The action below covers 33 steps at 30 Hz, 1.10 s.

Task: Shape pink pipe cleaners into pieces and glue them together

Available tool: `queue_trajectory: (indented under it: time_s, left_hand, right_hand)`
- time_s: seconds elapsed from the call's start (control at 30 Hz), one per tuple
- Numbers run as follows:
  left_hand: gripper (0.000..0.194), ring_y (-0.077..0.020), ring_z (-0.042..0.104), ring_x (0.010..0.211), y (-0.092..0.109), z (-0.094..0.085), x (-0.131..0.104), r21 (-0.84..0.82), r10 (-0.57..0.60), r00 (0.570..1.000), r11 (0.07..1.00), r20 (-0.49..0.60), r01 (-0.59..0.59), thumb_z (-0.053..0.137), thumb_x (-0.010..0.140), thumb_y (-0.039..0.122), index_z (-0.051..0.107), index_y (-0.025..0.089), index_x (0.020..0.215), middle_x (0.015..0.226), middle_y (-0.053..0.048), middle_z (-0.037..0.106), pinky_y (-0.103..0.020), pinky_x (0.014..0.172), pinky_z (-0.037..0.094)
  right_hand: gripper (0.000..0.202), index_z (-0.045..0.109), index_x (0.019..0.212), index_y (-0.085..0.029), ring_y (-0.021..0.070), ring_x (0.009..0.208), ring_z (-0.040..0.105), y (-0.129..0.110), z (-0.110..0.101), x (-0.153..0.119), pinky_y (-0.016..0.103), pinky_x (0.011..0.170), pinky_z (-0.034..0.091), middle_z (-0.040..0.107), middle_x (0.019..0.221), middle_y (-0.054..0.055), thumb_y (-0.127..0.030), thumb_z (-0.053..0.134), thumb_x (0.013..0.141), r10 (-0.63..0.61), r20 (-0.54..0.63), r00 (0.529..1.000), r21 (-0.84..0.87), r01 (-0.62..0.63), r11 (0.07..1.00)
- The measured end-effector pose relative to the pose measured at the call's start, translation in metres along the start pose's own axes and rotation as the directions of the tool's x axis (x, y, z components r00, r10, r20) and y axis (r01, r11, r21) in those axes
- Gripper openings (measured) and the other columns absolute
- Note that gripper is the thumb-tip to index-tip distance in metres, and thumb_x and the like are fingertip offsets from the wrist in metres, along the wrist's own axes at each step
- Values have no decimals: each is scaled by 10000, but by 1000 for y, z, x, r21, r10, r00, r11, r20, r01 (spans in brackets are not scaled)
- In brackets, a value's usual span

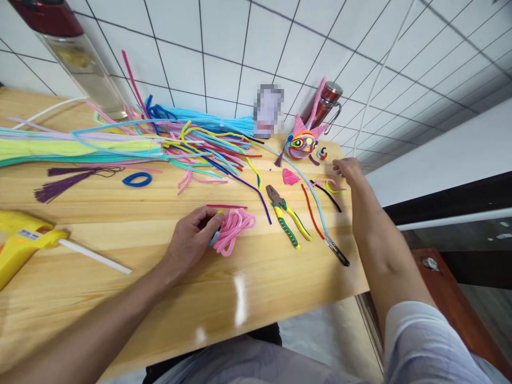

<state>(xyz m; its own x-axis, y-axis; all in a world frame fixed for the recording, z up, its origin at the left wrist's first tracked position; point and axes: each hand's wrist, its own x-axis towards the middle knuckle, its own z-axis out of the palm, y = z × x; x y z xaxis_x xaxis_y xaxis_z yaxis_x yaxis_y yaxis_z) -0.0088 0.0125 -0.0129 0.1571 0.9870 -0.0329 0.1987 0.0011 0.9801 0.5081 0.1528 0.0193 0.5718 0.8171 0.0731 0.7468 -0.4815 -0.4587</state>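
Observation:
My left hand (195, 233) is closed in a pinch over the middle of the table. Bits of light blue and yellow pipe cleaner show at its thumb and fingers. Against those fingertips lies a looped bundle of pink pipe cleaners (234, 230), with a dark pink strip (227, 206) just behind. At the table's right edge, my right hand (348, 169) has its fingers curled together; whatever they hold is hidden. Close to it are a small coiled piece (322, 154), a colourful pipe-cleaner animal head (301, 145) with pink ears, and short pink and yellow pieces (330, 185).
Pliers (287, 217) and small black-handled snips (338, 252) lie right of centre. Loose pipe cleaners (208, 144) spread along the back. A yellow glue gun (24, 240), purple tassels (66, 181) and a blue ring (136, 180) are left. Two bottles stand by the tiled wall.

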Motion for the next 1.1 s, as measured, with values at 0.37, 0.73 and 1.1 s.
queue_trajectory:
  time_s: [0.37, 0.73, 1.1]
  left_hand:
    - [394, -100, 504, 526, 6, 2, 7, -351, -45, 992, 936, -115, 2, 824, 778, 513, 564, 217, 801, 617, 55, 580, -234, 508, 405]
    - [447, -96, 520, 576, -1, -2, 21, -480, -16, 979, 873, -201, -84, 819, 816, 555, 540, 210, 760, 637, 51, 572, -241, 590, 443]
    - [82, -168, 642, 871, -9, 5, 6, -184, 194, 934, 949, -300, -256, 630, 972, 286, 604, 210, 987, 974, -45, 678, -314, 843, 542]
  right_hand:
    - [225, 765, 1103, -289, 247, 886, 753, -127, -13, -264, 416, 830, 608, 804, 1002, 37, -431, 729, 932, -665, 253, 703, 303, 595, 744]
    - [477, 665, 1342, -307, 348, 1315, 647, -184, 72, -327, 551, 1088, 572, 668, 1421, 128, -452, 786, 904, -820, 94, 565, 455, 708, 540]
    - [518, 760, 1087, -293, 271, 1054, 767, -176, 90, -313, 490, 1067, 588, 825, 1110, 33, -562, 947, 686, -492, 314, 812, 893, -76, 444]
